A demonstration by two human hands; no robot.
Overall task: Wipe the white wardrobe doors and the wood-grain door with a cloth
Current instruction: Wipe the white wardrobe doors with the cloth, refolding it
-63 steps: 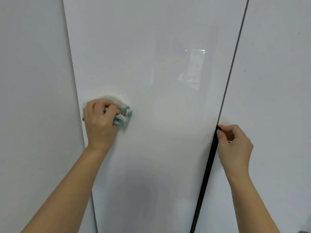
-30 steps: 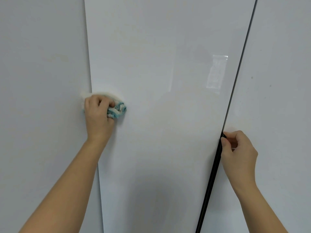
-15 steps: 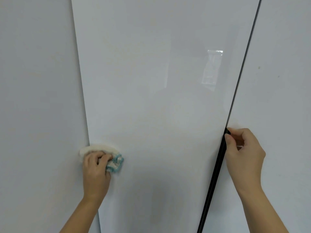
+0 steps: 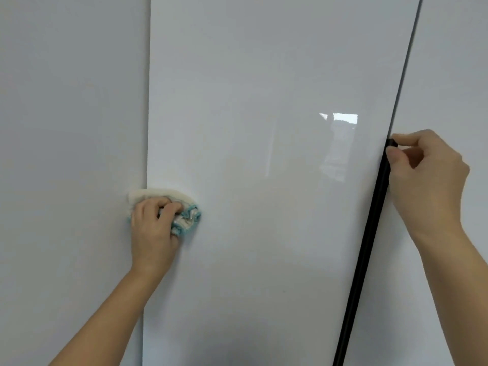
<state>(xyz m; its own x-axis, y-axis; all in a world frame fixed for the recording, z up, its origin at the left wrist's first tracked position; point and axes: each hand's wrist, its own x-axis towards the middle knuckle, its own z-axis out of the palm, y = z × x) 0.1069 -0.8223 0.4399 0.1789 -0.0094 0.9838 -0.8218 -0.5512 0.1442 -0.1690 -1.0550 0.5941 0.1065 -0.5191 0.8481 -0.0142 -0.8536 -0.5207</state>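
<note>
Left hand (image 4: 154, 228): fingers curled round the cloth, pressing it on the door.
Cloth (image 4: 186, 219): bunched, teal-edged, showing at the hand's 12 and 2 o'clock, over the door's left edge.
Right hand (image 4: 427, 180): apparently pinching the top of the black edge strip (image 4: 369, 233).
Middle wardrobe door (image 4: 264, 101): open gloss from the cloth toward 3 o'clock, up to the strip.

A bunched cloth (image 4: 186, 219) presses against the glossy white wardrobe door (image 4: 264, 101) near its left edge.
</note>
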